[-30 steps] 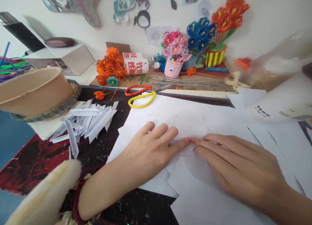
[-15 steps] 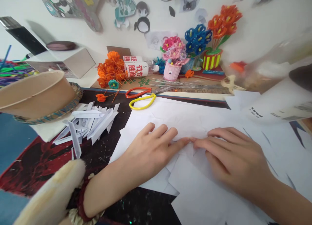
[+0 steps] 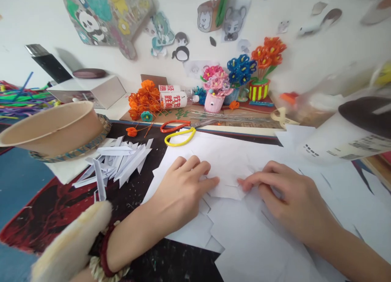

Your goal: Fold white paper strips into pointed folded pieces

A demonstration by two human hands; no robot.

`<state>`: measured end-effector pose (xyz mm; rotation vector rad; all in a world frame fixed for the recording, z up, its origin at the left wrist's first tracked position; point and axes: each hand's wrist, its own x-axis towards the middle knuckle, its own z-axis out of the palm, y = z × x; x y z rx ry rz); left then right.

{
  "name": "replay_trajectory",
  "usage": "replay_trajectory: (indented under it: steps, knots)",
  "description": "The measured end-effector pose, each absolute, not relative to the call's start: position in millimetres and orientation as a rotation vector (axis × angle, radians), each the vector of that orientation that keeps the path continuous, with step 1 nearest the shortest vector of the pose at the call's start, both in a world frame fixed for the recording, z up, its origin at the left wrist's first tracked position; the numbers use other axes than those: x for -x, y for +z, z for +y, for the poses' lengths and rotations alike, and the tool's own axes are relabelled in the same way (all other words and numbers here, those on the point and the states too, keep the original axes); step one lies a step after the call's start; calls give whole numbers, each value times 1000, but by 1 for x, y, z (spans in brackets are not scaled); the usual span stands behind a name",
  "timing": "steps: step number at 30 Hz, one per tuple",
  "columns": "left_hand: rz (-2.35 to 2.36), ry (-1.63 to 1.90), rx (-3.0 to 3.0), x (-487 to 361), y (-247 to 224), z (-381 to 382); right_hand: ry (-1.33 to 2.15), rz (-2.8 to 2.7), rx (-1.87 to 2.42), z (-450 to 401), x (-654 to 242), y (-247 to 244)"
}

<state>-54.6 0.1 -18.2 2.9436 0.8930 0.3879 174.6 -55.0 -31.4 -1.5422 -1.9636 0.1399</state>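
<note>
White paper sheets [image 3: 244, 237] with jagged edges overlap on the dark table. A smaller piece of white paper [image 3: 227, 191] with a crease lies on top, between my hands. My left hand [image 3: 186, 188] rests on its left side, fingers curled but apart, the thumb pressing near the fold. On the right side, my right hand [image 3: 284, 188] touches the same paper with its index fingertip, the other fingers loosely bent and spread. Neither hand is wrapped round anything. Behind them lie scissors [image 3: 180, 136] with one red and one yellow handle.
Folded paper strips [image 3: 122, 160] are piled at the left beside a tan bowl [image 3: 55, 129]. Orange flowers [image 3: 143, 101], a pink pot [image 3: 213, 102] and bottles [image 3: 173, 99] stand along the back. A white cup [image 3: 348, 135] with a dark lid is at the right.
My hands have moved apart; the left thumb has slid left and the fingertips no longer meet. The creased paper between them shows more. The camera view has tilted up slightly.
</note>
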Motion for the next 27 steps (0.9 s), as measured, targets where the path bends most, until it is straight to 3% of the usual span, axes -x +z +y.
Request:
replay_trajectory:
  steps: [7,19,27]
  knots:
    - [1050,448,-2950,54,-17,-2,143,-1966,1492,-57,-174,-32]
    - [1212,553,-2633,51,-14,-5,666,-1772,1482,-47,-185,-36]
    - [1135,493,-2438,43,-14,-2,719,-1681,1572,-48,-190,-36]
